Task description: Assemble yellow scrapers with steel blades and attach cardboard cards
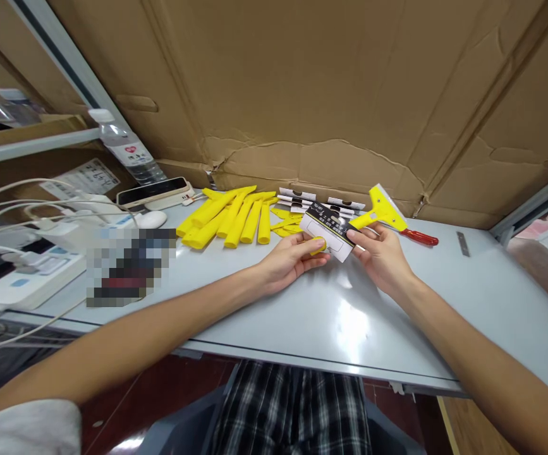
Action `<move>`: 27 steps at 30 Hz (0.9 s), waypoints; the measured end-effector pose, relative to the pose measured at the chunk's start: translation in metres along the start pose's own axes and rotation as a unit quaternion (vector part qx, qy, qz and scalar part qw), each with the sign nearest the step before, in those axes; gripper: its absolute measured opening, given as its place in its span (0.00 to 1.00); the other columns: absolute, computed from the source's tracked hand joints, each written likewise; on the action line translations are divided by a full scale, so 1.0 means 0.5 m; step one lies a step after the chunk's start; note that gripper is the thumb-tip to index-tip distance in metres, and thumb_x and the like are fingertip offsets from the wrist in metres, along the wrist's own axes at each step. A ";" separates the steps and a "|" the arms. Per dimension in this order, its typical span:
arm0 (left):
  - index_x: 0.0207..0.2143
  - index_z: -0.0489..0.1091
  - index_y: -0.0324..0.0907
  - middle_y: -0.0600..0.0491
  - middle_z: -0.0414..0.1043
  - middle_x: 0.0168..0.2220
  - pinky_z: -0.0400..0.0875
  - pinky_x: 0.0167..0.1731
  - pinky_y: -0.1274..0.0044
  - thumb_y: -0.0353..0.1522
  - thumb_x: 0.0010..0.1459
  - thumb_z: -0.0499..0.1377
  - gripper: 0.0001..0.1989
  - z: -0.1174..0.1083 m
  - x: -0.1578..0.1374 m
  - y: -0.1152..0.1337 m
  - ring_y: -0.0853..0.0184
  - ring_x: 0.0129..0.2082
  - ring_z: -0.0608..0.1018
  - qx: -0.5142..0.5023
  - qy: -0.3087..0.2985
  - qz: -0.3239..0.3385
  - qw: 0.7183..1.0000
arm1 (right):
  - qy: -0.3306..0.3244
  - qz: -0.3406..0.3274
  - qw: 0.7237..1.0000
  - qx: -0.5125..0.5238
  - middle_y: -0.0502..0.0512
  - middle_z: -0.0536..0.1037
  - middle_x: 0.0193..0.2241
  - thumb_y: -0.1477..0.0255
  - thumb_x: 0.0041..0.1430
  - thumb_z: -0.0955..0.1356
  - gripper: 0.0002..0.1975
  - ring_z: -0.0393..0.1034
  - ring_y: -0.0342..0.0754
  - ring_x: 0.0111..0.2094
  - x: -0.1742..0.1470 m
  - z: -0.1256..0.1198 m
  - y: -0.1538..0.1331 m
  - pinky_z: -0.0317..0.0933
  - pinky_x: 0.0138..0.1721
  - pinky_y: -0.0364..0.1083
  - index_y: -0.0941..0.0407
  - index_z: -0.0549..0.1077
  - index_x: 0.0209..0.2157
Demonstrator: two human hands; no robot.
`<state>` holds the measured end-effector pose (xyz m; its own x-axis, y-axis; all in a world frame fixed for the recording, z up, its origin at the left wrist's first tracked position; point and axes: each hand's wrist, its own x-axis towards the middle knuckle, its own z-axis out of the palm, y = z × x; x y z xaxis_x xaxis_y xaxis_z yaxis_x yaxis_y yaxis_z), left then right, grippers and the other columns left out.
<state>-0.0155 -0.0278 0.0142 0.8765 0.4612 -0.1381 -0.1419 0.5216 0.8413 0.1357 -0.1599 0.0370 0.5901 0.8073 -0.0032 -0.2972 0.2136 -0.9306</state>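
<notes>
A yellow scraper with a wide flat head is held slantwise above the grey table. A black and white printed card lies around or against its handle; the far side is hidden. My left hand is closed on the yellow handle end, thumb on top, touching the card's left edge. With its thumb on the card, my right hand grips card and handle just below the head. Behind my left hand lie several yellow handles and small flat yellow pieces. More printed cards lie behind the held one.
A red-handled tool and a small metal blade lie to the right. On the left are a power strip with cables, a white mouse, a phone and a water bottle. Cardboard walls the back.
</notes>
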 end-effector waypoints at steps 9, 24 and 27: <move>0.40 0.76 0.37 0.52 0.79 0.34 0.76 0.34 0.80 0.32 0.58 0.72 0.11 -0.006 -0.002 0.009 0.70 0.33 0.82 0.002 -0.025 -0.019 1.000 | -0.004 0.044 0.998 -0.042 0.51 0.72 0.32 0.54 0.39 0.84 0.36 0.73 0.45 0.37 -0.010 0.004 0.007 0.74 0.37 0.46 0.59 0.61 0.31; 0.55 0.68 0.39 0.46 0.83 0.41 0.72 0.41 0.74 0.37 0.50 0.78 0.34 -0.009 -0.013 0.003 0.69 0.35 0.82 0.103 -0.130 -0.071 0.984 | 0.046 -0.031 0.998 -0.033 0.51 0.74 0.38 0.51 0.42 0.81 0.36 0.74 0.46 0.41 0.025 -0.029 -0.019 0.77 0.37 0.48 0.58 0.58 0.32; 0.55 0.67 0.40 0.46 0.83 0.40 0.73 0.41 0.73 0.37 0.49 0.78 0.35 -0.014 -0.015 0.005 0.67 0.36 0.83 0.140 -0.163 -0.078 0.974 | 0.083 -0.069 0.994 -0.020 0.49 0.72 0.36 0.54 0.44 0.81 0.36 0.73 0.44 0.41 0.039 -0.047 -0.041 0.77 0.40 0.48 0.58 0.56 0.32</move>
<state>-0.0256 -0.0251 0.0135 0.9832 0.1158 -0.1414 0.0962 0.3300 0.9391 0.1709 -0.1613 0.0473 0.7397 0.6695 0.0676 -0.1778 0.2912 -0.9400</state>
